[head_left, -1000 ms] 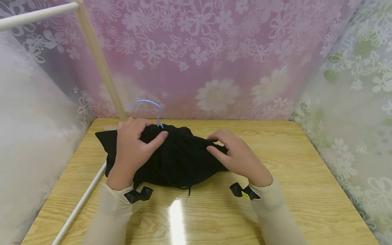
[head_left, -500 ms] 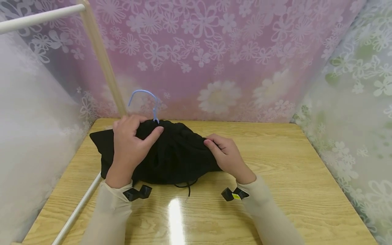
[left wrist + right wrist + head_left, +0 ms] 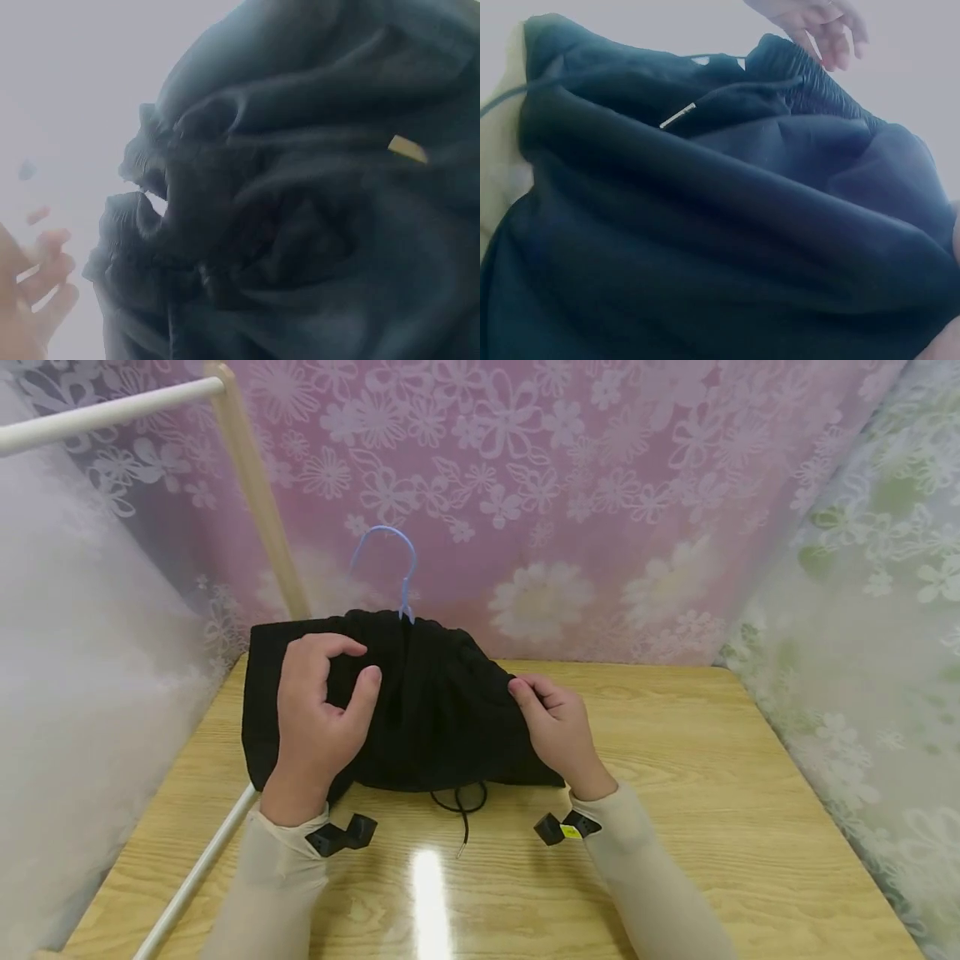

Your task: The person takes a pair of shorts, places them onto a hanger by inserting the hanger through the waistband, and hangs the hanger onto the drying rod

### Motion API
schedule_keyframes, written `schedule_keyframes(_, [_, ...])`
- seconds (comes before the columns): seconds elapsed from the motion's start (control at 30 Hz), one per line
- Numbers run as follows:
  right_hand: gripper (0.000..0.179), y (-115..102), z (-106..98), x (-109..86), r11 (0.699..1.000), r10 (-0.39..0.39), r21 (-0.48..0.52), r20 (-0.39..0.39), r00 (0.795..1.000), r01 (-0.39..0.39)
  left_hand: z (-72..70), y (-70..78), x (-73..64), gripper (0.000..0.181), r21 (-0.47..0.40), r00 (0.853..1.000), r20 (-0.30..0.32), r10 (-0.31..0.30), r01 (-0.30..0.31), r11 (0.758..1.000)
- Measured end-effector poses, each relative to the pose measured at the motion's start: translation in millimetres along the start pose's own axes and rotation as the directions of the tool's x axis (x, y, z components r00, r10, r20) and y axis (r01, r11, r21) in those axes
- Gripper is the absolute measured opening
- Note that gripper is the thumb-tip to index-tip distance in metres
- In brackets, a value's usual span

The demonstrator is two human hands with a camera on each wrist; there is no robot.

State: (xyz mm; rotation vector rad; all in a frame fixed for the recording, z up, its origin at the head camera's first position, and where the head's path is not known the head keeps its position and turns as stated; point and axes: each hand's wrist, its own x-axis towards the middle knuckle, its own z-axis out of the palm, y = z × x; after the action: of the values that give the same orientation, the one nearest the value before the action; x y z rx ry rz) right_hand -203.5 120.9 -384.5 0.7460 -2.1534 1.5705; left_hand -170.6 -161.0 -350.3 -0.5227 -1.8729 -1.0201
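Note:
Black drawstring shorts hang bunched over a light blue hanger, whose hook stands up above the cloth. The gathered elastic waistband and a metal-tipped drawstring show in the right wrist view. My right hand pinches the right edge of the cloth between thumb and fingers. In front of the left part, my left hand has its thumb and bent fingers spread apart, holding nothing. Most of the hanger's body is hidden inside the cloth.
A rack with a white top bar and wooden post stands at the left. Its lower white rod runs along the wooden table. Floral curtains enclose the back and sides.
The hanger and shorts have risen. My right hand has gone from loosely spread at the edge to pinching it; my left hand has come away from the cloth below the hook.

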Motion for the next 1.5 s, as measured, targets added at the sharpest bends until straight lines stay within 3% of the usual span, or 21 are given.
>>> schedule_keyframes(0.17, [0.017, -7.6, 6.3, 18.1, 1.0, -0.021, -0.016, -0.025, 0.999, 0.021, 2.6, 10.2, -4.4, 0.027, -0.151, 0.991, 0.084, 0.103, -0.089, 0.984])
schedule_keyframes(0.33, [0.017, -15.8, 15.3, 37.2, 0.998, -0.059, 0.024, -0.045, 0.997, 0.06, 6.7, 21.8, -3.9, 0.03, -0.257, 0.957, 0.181, 0.228, -0.178, 0.95])
schedule_keyframes(0.43, [0.019, -21.9, 22.0, 48.1, 0.996, -0.08, 0.048, -0.039, 0.996, 0.082, 8.7, 25.6, -2.7, 0.031, -0.27, 0.944, 0.193, 0.266, -0.21, 0.94])
schedule_keyframes(0.73, [0.02, -45.2, 44.1, 76.5, 0.989, -0.085, 0.119, 0.004, 0.996, 0.084, 8.5, 28.6, -4.8, 0.026, -0.252, 0.939, 0.201, 0.279, -0.225, 0.941])
schedule_keyframes(0.93, [0.02, -63.7, 59.8, 93.9, 0.977, -0.146, 0.163, 0.023, 0.989, 0.141, 9.2, 32.0, -4.3, 0.021, -0.277, 0.935, 0.234, 0.267, -0.199, 0.94])
schedule_keyframes(1.07, [0.021, -75.3, 71.2, 102.3, 0.97, -0.148, 0.199, 0.041, 0.988, 0.137, 9.3, 34.6, -4.0, 0.023, -0.267, 0.932, 0.258, 0.254, -0.184, 0.946])
schedule_keyframes(1.3, [0.021, -93.8, 90.3, 112.3, 0.979, -0.126, 0.173, 0.095, 0.988, 0.108, 8.6, 35.1, -3.4, 0.02, -0.259, 0.933, 0.253, 0.254, -0.188, 0.947])
schedule_keyframes(1.5, [0.022, -95.4, 105.0, 111.3, 0.979, -0.116, 0.183, 0.119, 0.986, 0.093, 7.1, 35.9, -4.1, 0.022, -0.264, 0.931, 0.263, 0.254, -0.184, 0.947])
